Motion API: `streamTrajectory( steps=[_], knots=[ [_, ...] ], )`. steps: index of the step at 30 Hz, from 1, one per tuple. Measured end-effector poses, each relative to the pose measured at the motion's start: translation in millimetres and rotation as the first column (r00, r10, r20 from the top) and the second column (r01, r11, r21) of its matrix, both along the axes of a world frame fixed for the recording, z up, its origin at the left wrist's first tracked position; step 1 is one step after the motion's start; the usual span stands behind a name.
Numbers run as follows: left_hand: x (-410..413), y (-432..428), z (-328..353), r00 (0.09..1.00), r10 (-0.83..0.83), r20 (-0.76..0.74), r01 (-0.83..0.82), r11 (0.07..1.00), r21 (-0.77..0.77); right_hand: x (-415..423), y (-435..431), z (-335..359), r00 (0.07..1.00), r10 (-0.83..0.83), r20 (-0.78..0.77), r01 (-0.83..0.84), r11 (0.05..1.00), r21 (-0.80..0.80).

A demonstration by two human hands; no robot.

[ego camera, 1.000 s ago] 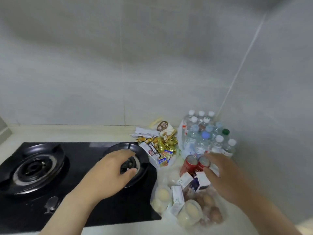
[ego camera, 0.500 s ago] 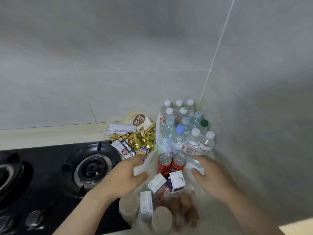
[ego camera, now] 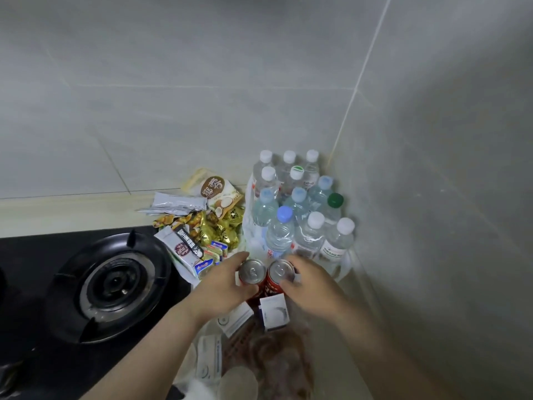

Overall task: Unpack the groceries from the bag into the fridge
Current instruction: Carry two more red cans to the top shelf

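Two red drink cans stand side by side in a clear plastic grocery bag (ego camera: 344,262) on the counter. My left hand (ego camera: 220,287) grips the left can (ego camera: 251,272), fingers curled round its side. My right hand (ego camera: 313,285) grips the right can (ego camera: 279,277) the same way. Just below the cans lie small white cartons (ego camera: 274,313). Lower still the bag holds eggs (ego camera: 284,362) and round lidded tubs, all blurred. No fridge is in view.
Several water bottles (ego camera: 297,215) stand packed in the corner behind the cans. Snack packets and gold-wrapped sweets (ego camera: 202,226) lie to the left of them. A black gas hob (ego camera: 115,284) fills the left. Tiled walls close the back and right.
My left hand left the hob burner and moved right to the cans. Both hands closed round the two red cans. The view swung right toward the corner.
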State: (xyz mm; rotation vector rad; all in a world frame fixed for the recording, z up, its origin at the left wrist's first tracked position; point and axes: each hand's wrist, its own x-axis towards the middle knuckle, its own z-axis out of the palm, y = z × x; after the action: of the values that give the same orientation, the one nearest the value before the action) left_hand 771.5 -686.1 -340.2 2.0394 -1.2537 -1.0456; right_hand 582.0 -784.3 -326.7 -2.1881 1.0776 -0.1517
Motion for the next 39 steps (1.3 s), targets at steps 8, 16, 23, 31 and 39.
streamTrajectory(
  steps=[8,16,23,31,39],
  knots=[
    [5.2,-23.5,-6.4,0.99,-0.111,0.088,0.11,0.994,0.026,15.7,-3.1,-12.2,0.996,-0.092,-0.021,0.094,0.986,0.136],
    [7.7,-26.9,-14.2,0.98,-0.148,0.132,0.146,0.989,0.025,18.5,6.4,-10.3,0.971,-0.238,0.007,0.231,0.948,0.219],
    [13.8,-25.2,-5.2,0.999,-0.041,0.036,0.044,0.996,-0.081,19.1,8.4,-6.6,0.919,-0.383,0.088,0.358,0.908,0.217],
    [27.3,-20.0,55.0,0.985,0.013,-0.171,-0.054,0.971,-0.232,9.3,16.0,46.4,0.843,-0.437,0.314,0.412,0.899,0.146],
    [22.5,-17.3,100.2,0.884,0.042,-0.465,-0.205,0.93,-0.306,-9.2,31.6,98.9,0.615,-0.582,0.532,0.472,0.812,0.343]
  ],
)
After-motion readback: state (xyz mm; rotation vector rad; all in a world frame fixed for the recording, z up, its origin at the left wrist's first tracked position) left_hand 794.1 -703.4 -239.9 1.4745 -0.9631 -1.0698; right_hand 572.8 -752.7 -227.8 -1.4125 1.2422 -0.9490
